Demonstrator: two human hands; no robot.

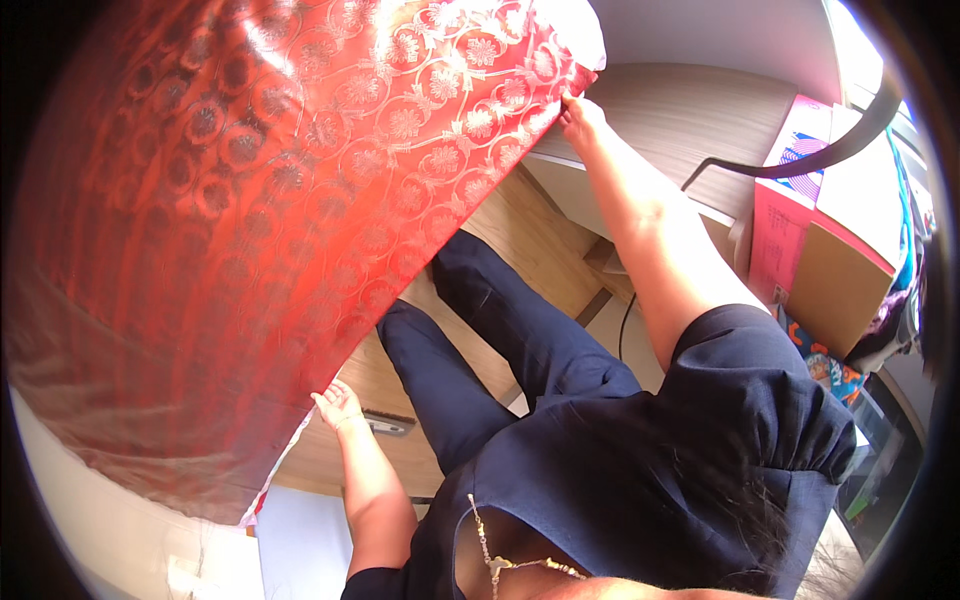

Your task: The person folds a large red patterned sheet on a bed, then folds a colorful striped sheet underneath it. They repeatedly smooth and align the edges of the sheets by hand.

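A big red cloth (230,220) with shiny flower rings is held up and spread wide. The right hand (580,115) pinches its top corner, near a wooden desk (690,120). The left hand (338,403) grips its lower edge. Dark blue trousers (500,330) show below, over a wooden floor (540,240). A pink and white box (810,200) sits on the right.

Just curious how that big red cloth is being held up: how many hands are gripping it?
2. The left hand holds the red cloth at its lower edge; the right hand pinches its upper right corner by the desk.
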